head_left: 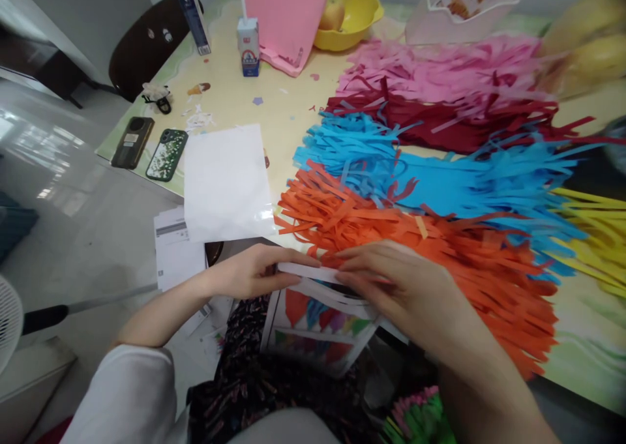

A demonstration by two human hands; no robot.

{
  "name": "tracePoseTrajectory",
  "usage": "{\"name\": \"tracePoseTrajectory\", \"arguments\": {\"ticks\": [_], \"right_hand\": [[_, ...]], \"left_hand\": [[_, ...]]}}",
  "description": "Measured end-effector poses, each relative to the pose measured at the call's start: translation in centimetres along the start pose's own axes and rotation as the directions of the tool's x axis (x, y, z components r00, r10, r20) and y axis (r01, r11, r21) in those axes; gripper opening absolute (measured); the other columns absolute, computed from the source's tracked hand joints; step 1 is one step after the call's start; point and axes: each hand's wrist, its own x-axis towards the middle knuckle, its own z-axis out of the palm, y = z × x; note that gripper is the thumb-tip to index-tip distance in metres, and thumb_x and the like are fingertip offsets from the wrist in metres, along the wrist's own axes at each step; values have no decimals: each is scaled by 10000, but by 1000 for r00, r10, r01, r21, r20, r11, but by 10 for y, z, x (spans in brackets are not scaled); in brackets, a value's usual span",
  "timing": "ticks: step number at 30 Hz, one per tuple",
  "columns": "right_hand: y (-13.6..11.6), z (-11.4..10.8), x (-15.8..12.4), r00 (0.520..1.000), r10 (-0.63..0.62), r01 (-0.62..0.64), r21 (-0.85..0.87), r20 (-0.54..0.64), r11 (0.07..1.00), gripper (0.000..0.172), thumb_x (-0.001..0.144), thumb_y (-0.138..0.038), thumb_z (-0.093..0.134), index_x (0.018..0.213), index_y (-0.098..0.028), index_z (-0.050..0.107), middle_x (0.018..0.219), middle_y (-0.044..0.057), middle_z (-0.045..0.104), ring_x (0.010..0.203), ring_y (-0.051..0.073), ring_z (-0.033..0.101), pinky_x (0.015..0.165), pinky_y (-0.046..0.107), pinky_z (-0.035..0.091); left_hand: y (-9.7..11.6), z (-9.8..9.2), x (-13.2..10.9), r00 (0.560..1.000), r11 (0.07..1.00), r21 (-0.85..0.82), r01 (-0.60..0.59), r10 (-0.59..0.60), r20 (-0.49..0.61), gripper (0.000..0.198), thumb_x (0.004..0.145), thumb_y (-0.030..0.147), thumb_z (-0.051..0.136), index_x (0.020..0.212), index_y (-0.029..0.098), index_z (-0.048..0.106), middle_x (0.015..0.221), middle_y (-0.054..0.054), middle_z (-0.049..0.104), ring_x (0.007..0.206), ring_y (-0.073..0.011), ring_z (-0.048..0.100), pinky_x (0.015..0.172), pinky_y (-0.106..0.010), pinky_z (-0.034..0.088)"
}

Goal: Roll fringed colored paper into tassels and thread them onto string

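Observation:
In front of my lap, a narrow white strip [313, 273] runs between my two hands. My left hand [254, 271] pinches its left end between thumb and fingers. The fingers of my right hand [398, 278] close on the right end. Just below hangs a flat white-edged sheet or packet [313, 330] printed with colourful pennants; whether it is joined to the strip I cannot tell. Beyond my right hand lies a heap of orange fringed paper [440, 248], close to its fingers.
Blue [435, 177], dark red [430, 124] and pink fringed paper [440, 72] lie farther back. A white sheet [225, 183] overhangs the table's left edge near two phones [166, 155]. Behind stand a drink carton [248, 46], a pink board [283, 20] and a yellow bowl [359, 17].

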Motion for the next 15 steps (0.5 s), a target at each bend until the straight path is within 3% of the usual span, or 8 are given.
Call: {"name": "tracePoseTrajectory", "arguments": {"ticks": [3, 7, 15], "right_hand": [[-15, 13, 18, 996, -14, 21, -89, 83, 996, 214, 944, -343, 588, 966, -196, 742, 807, 66, 737, 713, 197, 674, 599, 277, 465], [-18, 27, 32, 992, -73, 79, -53, 98, 995, 199, 937, -266, 594, 1047, -228, 755, 773, 33, 708, 674, 155, 645, 578, 229, 421], [-18, 31, 33, 996, -54, 54, -7, 68, 999, 169, 915, -249, 643, 983, -219, 794, 701, 15, 676, 614, 126, 609, 543, 210, 400]], "left_hand": [[0, 4, 1, 999, 1000, 0, 31, -31, -35, 325, 964, 310, 545, 1256, 172, 580, 1174, -119, 692, 1044, -213, 665, 856, -295, 520], [-8, 9, -1, 991, 995, -52, 84, -89, -99, 304, 932, 330, 595, 1188, 180, 529, 1057, -82, 667, 917, -189, 647, 704, -262, 506], [-14, 8, -8, 992, 987, -142, 79, -92, -87, 328, 931, 306, 596, 1219, 202, 479, 1051, -64, 625, 924, -183, 621, 723, -265, 499]]}}
